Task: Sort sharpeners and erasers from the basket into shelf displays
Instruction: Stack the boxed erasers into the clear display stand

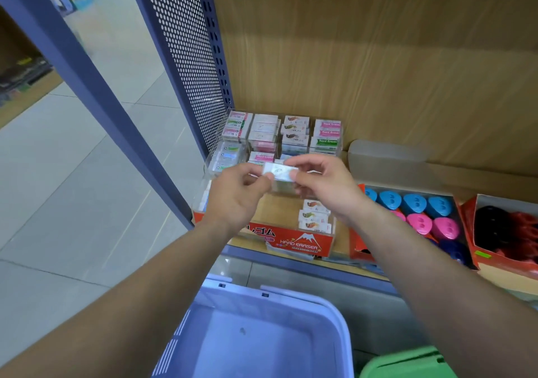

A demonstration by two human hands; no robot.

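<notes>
While both hands meet over the shelf in the head view, the left hand (238, 194) and the right hand (323, 185) each pinch 1 end of a small wrapped eraser (281, 172), holding it level just above the tiered eraser display (305, 243). The basket (329, 302) sits below, near the person. Blue and pink sharpeners (416, 203) fill a box to the right. The step in hand looks like placing this eraser. Next it likely needs matching to a row of like wrappers and lowering into a free slot.
</notes>
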